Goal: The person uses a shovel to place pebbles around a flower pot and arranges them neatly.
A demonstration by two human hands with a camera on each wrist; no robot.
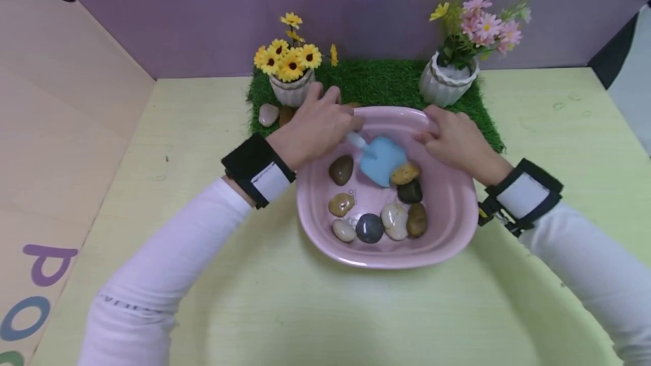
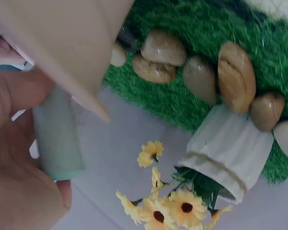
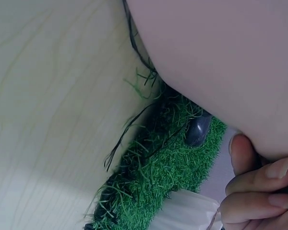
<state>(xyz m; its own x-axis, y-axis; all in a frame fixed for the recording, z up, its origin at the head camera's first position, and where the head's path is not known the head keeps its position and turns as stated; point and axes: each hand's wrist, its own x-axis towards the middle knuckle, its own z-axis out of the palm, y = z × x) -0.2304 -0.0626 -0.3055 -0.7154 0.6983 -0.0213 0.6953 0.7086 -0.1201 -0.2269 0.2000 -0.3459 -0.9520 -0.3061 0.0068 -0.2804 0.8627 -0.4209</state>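
A pink basin (image 1: 389, 258) stands in the middle in the head view, with several smooth stones (image 1: 369, 228) inside it. A light-blue toy shovel (image 1: 383, 157) lies blade down in its far part, touching a tan stone (image 1: 405, 173). Over the basin's far left rim, my left hand (image 1: 320, 123) holds the shovel's pale handle (image 2: 60, 134), with thumb and fingers round it in the left wrist view. My right hand (image 1: 458, 137) grips the far right rim, fingers curled over the edge; the right wrist view shows its fingertips (image 3: 281, 167) against the basin wall.
Behind the basin lies a green grass mat (image 1: 376, 81). On it stand a white pot with yellow flowers (image 1: 292, 89) and another white pot with pink flowers (image 1: 447, 81). Loose stones (image 2: 199, 79) lie beside the left pot. A purple wall (image 1: 203, 16) rises behind.
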